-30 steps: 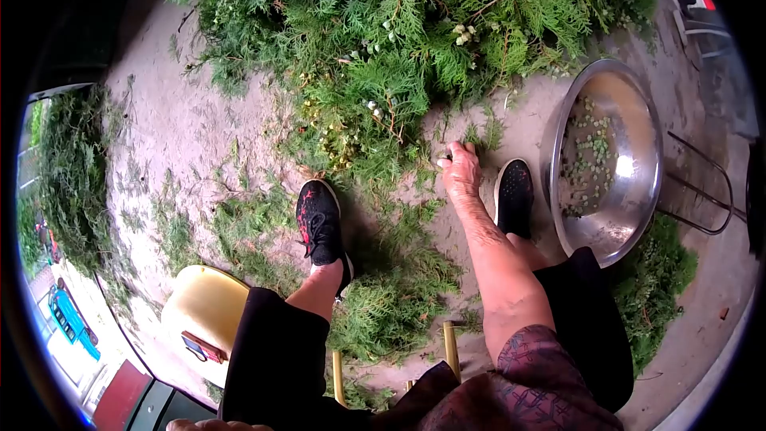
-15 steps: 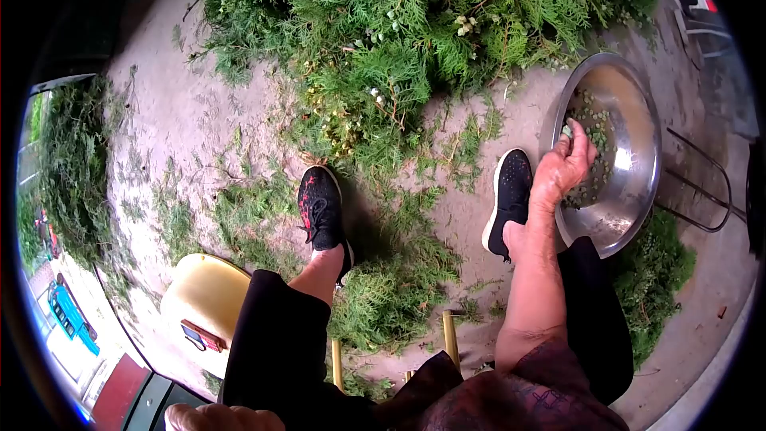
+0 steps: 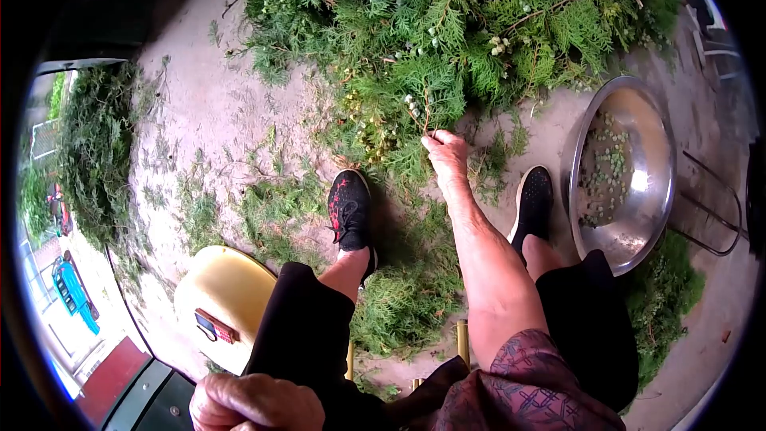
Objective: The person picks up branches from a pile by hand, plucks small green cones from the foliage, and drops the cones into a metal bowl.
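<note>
pinching sprig (image 3: 427, 109) in right hand (image 3: 448, 156), apparently picking; curling left hand (image 3: 257, 403), cannot tell round what; needs steady grip next.

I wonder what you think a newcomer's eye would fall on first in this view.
Probably the big heap of green branches across the top. Next, the shiny metal bowl at the right, with small green cones scattered inside. Then the bare right hand near the middle, pinching a twig at the heap's near edge.
</note>
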`<state>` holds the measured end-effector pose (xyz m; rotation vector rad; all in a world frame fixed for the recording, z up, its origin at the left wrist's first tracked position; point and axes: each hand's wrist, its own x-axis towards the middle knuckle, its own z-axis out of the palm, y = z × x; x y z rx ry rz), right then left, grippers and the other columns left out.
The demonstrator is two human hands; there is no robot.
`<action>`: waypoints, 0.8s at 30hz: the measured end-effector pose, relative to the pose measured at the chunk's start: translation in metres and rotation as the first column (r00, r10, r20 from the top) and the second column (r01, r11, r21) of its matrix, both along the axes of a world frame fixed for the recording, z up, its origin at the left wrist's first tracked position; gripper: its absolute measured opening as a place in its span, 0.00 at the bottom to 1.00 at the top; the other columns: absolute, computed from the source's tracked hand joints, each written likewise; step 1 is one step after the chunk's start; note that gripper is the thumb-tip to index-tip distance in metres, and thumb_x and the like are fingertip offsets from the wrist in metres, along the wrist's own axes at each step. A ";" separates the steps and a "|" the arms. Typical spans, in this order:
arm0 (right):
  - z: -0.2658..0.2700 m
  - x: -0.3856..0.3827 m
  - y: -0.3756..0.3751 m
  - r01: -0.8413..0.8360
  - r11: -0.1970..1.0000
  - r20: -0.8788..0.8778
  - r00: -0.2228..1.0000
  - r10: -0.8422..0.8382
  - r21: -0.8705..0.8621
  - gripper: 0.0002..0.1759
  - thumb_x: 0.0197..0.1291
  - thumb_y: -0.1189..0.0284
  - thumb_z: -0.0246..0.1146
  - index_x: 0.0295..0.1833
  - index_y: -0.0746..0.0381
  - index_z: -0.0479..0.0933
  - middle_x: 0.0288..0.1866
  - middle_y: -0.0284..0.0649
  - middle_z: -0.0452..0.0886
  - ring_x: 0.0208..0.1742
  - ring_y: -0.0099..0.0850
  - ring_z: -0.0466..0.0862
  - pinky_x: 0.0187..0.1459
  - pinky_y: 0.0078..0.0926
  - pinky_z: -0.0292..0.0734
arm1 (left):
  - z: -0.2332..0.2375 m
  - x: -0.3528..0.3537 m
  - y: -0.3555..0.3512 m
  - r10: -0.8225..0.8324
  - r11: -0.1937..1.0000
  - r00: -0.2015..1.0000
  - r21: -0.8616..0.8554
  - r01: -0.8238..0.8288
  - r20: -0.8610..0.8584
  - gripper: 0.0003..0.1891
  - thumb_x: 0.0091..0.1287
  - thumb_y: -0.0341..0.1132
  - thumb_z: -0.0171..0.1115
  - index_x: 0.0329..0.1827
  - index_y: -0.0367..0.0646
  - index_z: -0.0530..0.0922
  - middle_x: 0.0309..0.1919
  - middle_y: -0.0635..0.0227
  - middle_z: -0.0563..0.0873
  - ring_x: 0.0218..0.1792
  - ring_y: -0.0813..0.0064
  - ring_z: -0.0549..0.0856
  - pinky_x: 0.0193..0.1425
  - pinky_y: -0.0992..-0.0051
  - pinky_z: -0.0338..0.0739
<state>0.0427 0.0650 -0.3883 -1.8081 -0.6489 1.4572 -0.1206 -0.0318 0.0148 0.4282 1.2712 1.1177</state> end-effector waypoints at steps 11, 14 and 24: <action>0.175 0.019 -0.043 0.130 0.991 -0.487 0.866 -0.116 -0.004 0.06 0.53 0.74 0.64 0.36 0.64 0.77 0.23 0.29 0.76 0.19 0.17 0.72 0.18 0.11 0.62 | -0.008 0.011 0.009 0.127 0.992 0.988 -0.018 -0.126 0.086 0.10 0.62 0.29 0.57 0.46 0.36 0.75 0.31 0.66 0.81 0.28 0.78 0.77 0.33 0.81 0.71; 0.242 0.010 -0.055 0.106 0.979 -0.478 0.878 -0.012 0.172 0.05 0.55 0.74 0.63 0.36 0.65 0.78 0.23 0.29 0.75 0.20 0.17 0.70 0.22 0.13 0.62 | -0.021 0.015 0.018 0.096 0.995 0.995 0.033 -0.096 0.003 0.11 0.63 0.28 0.55 0.47 0.37 0.74 0.37 0.65 0.82 0.37 0.77 0.79 0.44 0.78 0.73; 0.374 -0.010 -0.098 0.014 0.966 -0.503 0.855 0.123 0.260 0.07 0.57 0.74 0.61 0.40 0.64 0.77 0.28 0.30 0.77 0.24 0.19 0.72 0.26 0.14 0.65 | -0.006 0.041 0.024 0.045 0.955 0.999 0.295 -0.041 -0.009 0.12 0.59 0.34 0.62 0.42 0.36 0.78 0.31 0.70 0.80 0.35 0.80 0.76 0.44 0.78 0.68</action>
